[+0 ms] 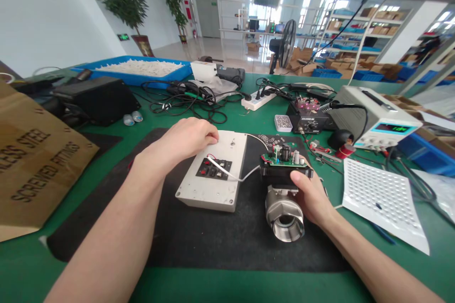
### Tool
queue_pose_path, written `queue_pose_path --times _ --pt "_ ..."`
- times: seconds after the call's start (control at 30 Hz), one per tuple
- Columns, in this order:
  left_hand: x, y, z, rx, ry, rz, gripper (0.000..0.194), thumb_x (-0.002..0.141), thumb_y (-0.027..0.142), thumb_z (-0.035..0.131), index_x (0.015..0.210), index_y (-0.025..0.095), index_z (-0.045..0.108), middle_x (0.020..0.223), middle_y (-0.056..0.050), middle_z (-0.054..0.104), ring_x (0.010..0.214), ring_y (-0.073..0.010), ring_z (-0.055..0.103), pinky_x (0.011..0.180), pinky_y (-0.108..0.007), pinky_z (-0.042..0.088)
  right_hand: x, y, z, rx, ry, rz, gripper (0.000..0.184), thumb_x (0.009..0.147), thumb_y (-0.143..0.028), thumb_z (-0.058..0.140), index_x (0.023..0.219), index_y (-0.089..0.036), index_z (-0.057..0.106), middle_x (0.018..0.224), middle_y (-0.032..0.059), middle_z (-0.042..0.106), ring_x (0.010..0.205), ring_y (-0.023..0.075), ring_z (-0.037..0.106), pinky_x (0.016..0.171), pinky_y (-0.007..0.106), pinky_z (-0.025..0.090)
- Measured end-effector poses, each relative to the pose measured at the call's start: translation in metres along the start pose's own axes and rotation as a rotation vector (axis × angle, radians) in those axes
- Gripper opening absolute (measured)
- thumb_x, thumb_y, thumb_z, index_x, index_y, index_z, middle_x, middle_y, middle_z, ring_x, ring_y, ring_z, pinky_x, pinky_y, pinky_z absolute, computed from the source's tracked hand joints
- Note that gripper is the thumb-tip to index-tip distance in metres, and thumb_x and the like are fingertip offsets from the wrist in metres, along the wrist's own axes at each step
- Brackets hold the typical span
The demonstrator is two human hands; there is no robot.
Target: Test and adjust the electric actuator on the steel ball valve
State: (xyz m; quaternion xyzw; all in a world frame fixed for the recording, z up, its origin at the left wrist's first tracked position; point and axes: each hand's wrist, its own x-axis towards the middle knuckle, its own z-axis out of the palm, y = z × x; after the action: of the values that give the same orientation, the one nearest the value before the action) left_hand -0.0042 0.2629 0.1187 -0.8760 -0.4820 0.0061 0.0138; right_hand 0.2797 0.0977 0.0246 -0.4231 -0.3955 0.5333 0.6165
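Observation:
My left hand [194, 133] is closed, thumb and fingers together, at the far left corner of a pale grey box [213, 195]. What its fingers hold, if anything, is hidden. A black panel of switches and terminals [214, 169] sits in the box's top, and a white cable [227, 172] runs from it to a motorized ball valve [284, 208]. My right hand [308, 191] grips that valve at its black actuator housing, thumb toward me. Above the housing a green circuit board [284, 157] lies exposed. The steel valve body faces me with its round opening.
A black mat [213, 246] lies under the work. Small rings [273, 141] are scattered behind the valve. At right stand a power supply [377, 116], a soldering station [309, 118] and a white perforated sheet [384, 199]. A cardboard box [39, 165] borders the left; tangled cables [185, 94] lie behind.

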Motion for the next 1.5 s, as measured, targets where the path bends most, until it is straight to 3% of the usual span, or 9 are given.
queue_pose_path --times 0.17,0.43,0.67,0.93,1.03,1.13,1.2,1.3,1.5 --pt "0.0 0.001 0.001 0.027 -0.003 -0.016 0.031 0.094 0.041 0.052 0.101 0.031 0.08 0.108 -0.001 0.081 0.101 -0.0254 0.072 0.081 -0.03 0.046 0.0 -0.001 -0.001 -0.016 0.0 -0.021 0.052 0.085 -0.046 0.08 0.13 -0.03 0.059 0.13 0.0047 0.072 0.121 0.0304 0.067 0.111 0.046 0.049" --pt "0.001 0.0 0.004 0.016 0.042 0.007 0.027 0.093 0.038 0.055 0.097 0.031 0.081 0.103 -0.001 0.082 0.097 -0.0256 0.072 0.08 -0.03 0.046 -0.003 -0.002 0.001 -0.097 0.047 -0.047 0.05 0.083 -0.049 0.08 0.126 -0.03 0.062 0.119 0.0021 0.073 0.114 0.0273 0.067 0.112 0.045 0.046" --pt "-0.002 0.004 -0.001 -0.005 0.037 -0.003 0.024 0.093 0.038 0.057 0.097 0.032 0.081 0.103 -0.002 0.081 0.098 -0.0274 0.073 0.08 -0.031 0.046 -0.003 -0.005 0.004 -0.071 0.048 -0.029 0.051 0.084 -0.048 0.08 0.127 -0.03 0.061 0.126 0.0034 0.073 0.119 0.0281 0.066 0.112 0.044 0.046" --pt "-0.006 0.006 -0.006 -0.009 0.004 -0.05 0.023 0.093 0.039 0.058 0.099 0.03 0.08 0.103 -0.003 0.08 0.096 -0.0283 0.072 0.081 -0.033 0.047 -0.004 -0.003 0.001 -0.125 0.036 -0.059 0.051 0.083 -0.05 0.081 0.127 -0.031 0.062 0.119 0.0026 0.073 0.114 0.0276 0.066 0.112 0.045 0.046" --pt "-0.015 0.021 -0.02 -0.084 0.129 -0.038 0.025 0.095 0.039 0.057 0.102 0.028 0.079 0.107 -0.003 0.079 0.1 -0.0284 0.071 0.088 -0.034 0.048 -0.005 -0.004 0.002 -0.149 0.038 -0.067 0.056 0.081 -0.053 0.082 0.127 -0.03 0.062 0.12 0.0034 0.073 0.117 0.0285 0.065 0.111 0.045 0.047" --pt "-0.027 0.056 -0.037 -0.395 0.297 0.051 0.028 0.098 0.043 0.058 0.111 0.027 0.076 0.114 0.0 0.078 0.103 -0.0244 0.071 0.091 -0.032 0.05 -0.006 -0.004 0.002 -0.166 0.032 -0.058 0.059 0.08 -0.054 0.082 0.13 -0.031 0.061 0.119 0.0036 0.072 0.116 0.0286 0.065 0.11 0.045 0.048" --pt "-0.033 0.082 -0.043 -0.646 0.282 0.12 0.031 0.097 0.05 0.061 0.113 0.027 0.075 0.115 0.001 0.076 0.102 -0.0213 0.07 0.086 -0.029 0.053 -0.008 -0.004 0.002 -0.175 0.031 -0.063 0.062 0.079 -0.054 0.082 0.132 -0.031 0.058 0.12 0.0039 0.071 0.115 0.029 0.065 0.107 0.045 0.049" --pt "-0.038 0.113 -0.04 -0.796 0.191 0.237 0.032 0.092 0.05 0.069 0.115 0.028 0.073 0.124 -0.001 0.071 0.109 -0.0209 0.067 0.086 -0.029 0.054 -0.011 -0.006 0.003 -0.242 0.025 -0.113 0.066 0.078 -0.053 0.083 0.134 -0.031 0.055 0.121 0.0044 0.07 0.113 0.0294 0.065 0.103 0.044 0.051" --pt "-0.045 0.12 -0.032 -0.714 0.05 0.322 0.021 0.09 0.045 0.07 0.102 0.027 0.072 0.127 0.0 0.062 0.094 -0.016 0.066 0.08 -0.031 0.054 -0.022 -0.016 0.011 -0.375 -0.018 -0.239 0.067 0.072 -0.052 0.088 0.126 -0.031 0.054 0.116 0.0027 0.069 0.104 0.0275 0.067 0.09 0.037 0.056"
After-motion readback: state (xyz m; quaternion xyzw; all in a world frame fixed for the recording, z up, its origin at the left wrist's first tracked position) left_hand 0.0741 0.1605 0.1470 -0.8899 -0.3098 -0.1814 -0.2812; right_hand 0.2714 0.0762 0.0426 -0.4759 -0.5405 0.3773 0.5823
